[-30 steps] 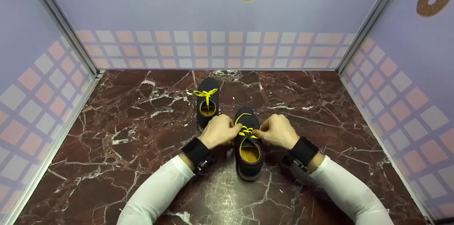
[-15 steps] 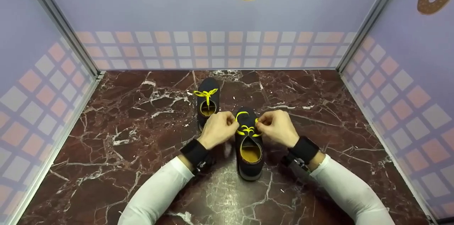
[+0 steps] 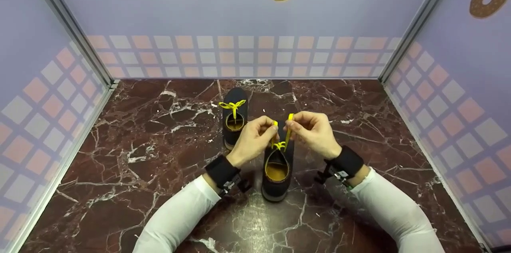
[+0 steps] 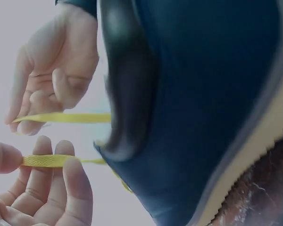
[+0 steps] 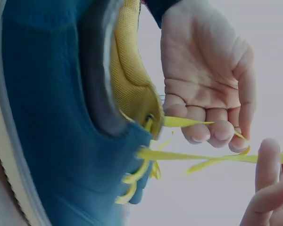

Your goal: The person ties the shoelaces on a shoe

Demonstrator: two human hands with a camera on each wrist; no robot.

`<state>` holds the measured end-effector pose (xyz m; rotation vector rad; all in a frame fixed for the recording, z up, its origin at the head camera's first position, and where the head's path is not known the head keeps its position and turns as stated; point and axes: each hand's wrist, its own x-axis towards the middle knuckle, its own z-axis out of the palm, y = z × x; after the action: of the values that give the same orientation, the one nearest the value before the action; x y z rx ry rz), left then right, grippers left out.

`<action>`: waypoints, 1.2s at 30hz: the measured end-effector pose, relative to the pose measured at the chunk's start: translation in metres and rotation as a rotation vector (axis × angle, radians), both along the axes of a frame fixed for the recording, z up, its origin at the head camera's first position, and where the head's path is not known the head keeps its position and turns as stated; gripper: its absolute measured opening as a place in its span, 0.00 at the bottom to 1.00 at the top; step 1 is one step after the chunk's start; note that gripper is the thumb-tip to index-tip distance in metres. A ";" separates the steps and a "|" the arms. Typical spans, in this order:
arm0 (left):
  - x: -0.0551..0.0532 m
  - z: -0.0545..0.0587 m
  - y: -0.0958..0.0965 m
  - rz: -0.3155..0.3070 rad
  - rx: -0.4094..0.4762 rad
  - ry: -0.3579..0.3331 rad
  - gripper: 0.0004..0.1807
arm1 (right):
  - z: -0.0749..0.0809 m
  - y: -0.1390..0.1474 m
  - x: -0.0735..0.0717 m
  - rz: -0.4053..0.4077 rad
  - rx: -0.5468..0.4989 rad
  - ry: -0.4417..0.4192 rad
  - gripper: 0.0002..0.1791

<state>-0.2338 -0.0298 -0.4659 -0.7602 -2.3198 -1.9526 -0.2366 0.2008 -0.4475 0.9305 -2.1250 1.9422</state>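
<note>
A dark lace-up shoe (image 3: 275, 189) with a yellow lining stands between the two hands, heel towards the person. My left hand (image 3: 251, 139) pinches one end of its yellow shoelace (image 4: 42, 161) between thumb and fingers. In my right hand (image 3: 317, 133), thumb and fingertips grip the other shoelace end (image 5: 203, 157). Both ends rise taut from the top eyelets, side by side, with crossed rows of lace below them. In the wrist views the dark blue side of the shoe (image 5: 42, 122) fills much of the picture, and both hands show beyond the opening.
A matching shoe (image 3: 235, 95), its yellow lace tied in a bow (image 3: 232, 105), stands farther back to the left, close by the left hand. The brown marbled floor (image 3: 159, 189) is bounded by printed panels (image 3: 191, 13) at the back and sides.
Both hands have risen from the shoe's front, drawing the two lace ends up off it until they stand taut. The near shoe has shifted slightly left. The far shoe stays put.
</note>
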 end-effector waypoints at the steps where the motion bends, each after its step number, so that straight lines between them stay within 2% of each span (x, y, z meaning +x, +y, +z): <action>1: 0.001 0.001 0.001 -0.002 -0.001 0.007 0.07 | 0.002 0.000 -0.001 0.000 0.015 0.028 0.06; 6: 0.003 0.002 0.004 0.008 -0.001 0.034 0.08 | 0.011 0.002 -0.006 -0.002 0.087 0.112 0.05; 13: 0.004 0.003 0.006 0.002 -0.006 0.045 0.05 | 0.015 0.005 -0.014 0.015 0.097 0.105 0.06; 20: 0.001 0.003 0.008 -0.019 -0.012 0.081 0.07 | 0.015 0.000 -0.013 0.044 0.112 0.099 0.06; 24: 0.000 0.005 0.009 -0.006 -0.054 0.121 0.07 | 0.017 -0.003 -0.011 0.035 0.120 0.104 0.05; 28: 0.000 0.007 0.008 0.005 -0.097 0.150 0.07 | 0.018 -0.005 -0.011 0.025 0.121 0.145 0.05; 36: 0.001 0.011 0.006 0.006 -0.160 0.148 0.11 | 0.020 -0.010 -0.014 -0.019 0.113 0.222 0.05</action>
<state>-0.2330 -0.0242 -0.4548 -0.8748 -2.4063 -1.6609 -0.2508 0.1907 -0.4271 1.0851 -2.1231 1.6384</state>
